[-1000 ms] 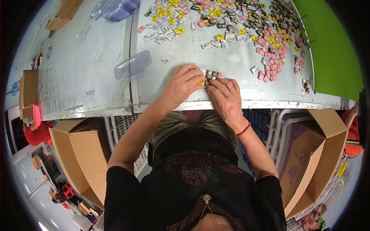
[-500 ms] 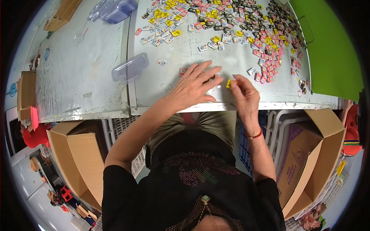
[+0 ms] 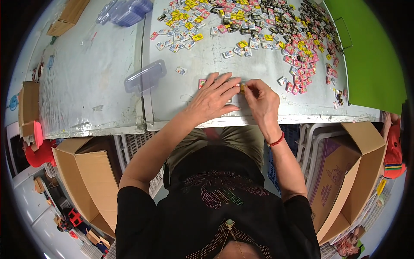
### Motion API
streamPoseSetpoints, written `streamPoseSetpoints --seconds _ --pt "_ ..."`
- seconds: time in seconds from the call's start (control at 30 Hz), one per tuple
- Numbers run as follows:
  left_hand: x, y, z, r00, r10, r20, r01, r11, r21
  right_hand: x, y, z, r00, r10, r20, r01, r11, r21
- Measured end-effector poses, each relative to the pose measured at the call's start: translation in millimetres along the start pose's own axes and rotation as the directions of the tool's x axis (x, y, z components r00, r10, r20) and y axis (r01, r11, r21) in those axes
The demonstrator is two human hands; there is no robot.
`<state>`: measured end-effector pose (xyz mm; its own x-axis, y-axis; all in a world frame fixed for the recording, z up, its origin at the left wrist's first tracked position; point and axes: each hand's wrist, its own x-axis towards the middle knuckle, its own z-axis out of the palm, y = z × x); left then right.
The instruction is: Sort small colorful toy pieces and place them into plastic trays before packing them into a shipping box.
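My left hand (image 3: pixel 212 98) lies palm down near the table's front edge, fingers stretched out over a few small pieces that it mostly hides. By its fingertips a small pink packet (image 3: pixel 202 83) peeks out. Close beside those fingers, my right hand (image 3: pixel 262 102) pinches a small yellow packet (image 3: pixel 243 89) between thumb and fingertips. Farther left lies a single white-and-blue packet (image 3: pixel 181 70), and beyond it a clear plastic tray (image 3: pixel 146 77) rests across the seam of the tabletop.
Many small packets in pink (image 3: pixel 304 71), yellow, white and black spread over the far and right table (image 3: pixel 207 56). Clear trays (image 3: pixel 129 13) are stacked at the far left. A green board (image 3: pixel 371 56) stands right. Open cardboard boxes (image 3: pixel 92 172) flank my legs.
My right hand has moved left with the yellow packet, up to the left hand's fingers. The left hand has drawn slightly left, its fingers closer together.
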<state>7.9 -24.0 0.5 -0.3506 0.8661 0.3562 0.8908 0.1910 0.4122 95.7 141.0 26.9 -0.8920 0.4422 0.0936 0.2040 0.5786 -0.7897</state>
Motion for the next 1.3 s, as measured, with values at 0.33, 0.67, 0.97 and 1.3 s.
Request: streamPoseSetpoints --seconds 0.33,0.67,0.97,1.3 --pt "-1 -1 0 1.000 -0.021 0.005 0.021 0.999 -0.032 -6 -1 16 0.944 -0.296 -0.147 0.244 0.924 -0.293" --pt "0 0 -3 1.000 -0.030 0.005 0.030 0.999 -0.044 -6 11 16 0.870 -0.475 -0.135 0.379 0.817 -0.435" --pt "-29 -14 -46 0.860 -0.431 -0.274 0.427 0.901 -0.077 4 18 -24 0.980 -0.191 -0.055 0.169 0.944 -0.283" --pt "-21 -10 -25 0.577 -0.816 -0.020 0.611 0.448 -0.653 12 18 -7 0.994 0.022 0.106 -0.006 0.989 -0.145"
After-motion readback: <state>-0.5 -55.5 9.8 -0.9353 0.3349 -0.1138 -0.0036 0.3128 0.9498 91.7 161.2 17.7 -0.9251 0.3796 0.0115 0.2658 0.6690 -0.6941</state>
